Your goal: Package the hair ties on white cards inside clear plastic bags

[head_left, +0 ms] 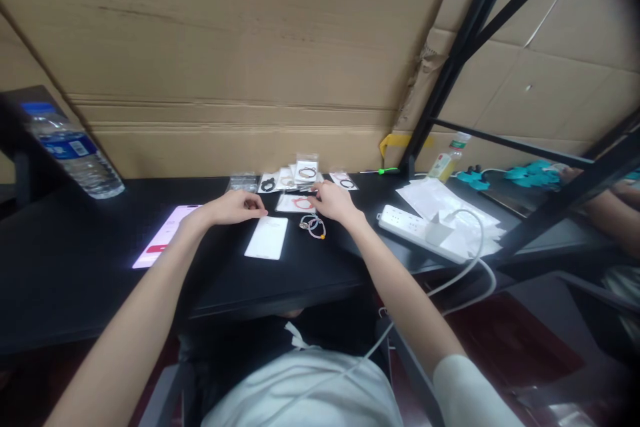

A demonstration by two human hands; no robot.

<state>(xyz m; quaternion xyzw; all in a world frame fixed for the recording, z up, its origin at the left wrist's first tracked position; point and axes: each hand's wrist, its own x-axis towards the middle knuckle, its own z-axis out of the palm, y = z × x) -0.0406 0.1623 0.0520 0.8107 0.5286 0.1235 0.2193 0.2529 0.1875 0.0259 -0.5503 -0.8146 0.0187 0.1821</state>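
My left hand (240, 207) rests on the black table with its fingers curled, just above a blank white card (267, 238). Whether anything is between those fingers is too small to make out. At the right end of a card with a red bracelet (296, 203), my right hand (330, 201) touches the edge with bent fingers. Below that hand lies a loose pale bracelet with an orange bead (315, 226). Behind both hands are several bagged cards with dark bracelets (306, 171), partly overlapping, and a stack of clear bags (243, 182).
A lit phone (165, 237) lies left, with a water bottle (75, 150) beyond it. To the right are a power strip (420, 232) with a white cable, white packets (445, 203), a drink bottle (449, 157) and a black metal frame (445, 80). Another person's arm shows far right.
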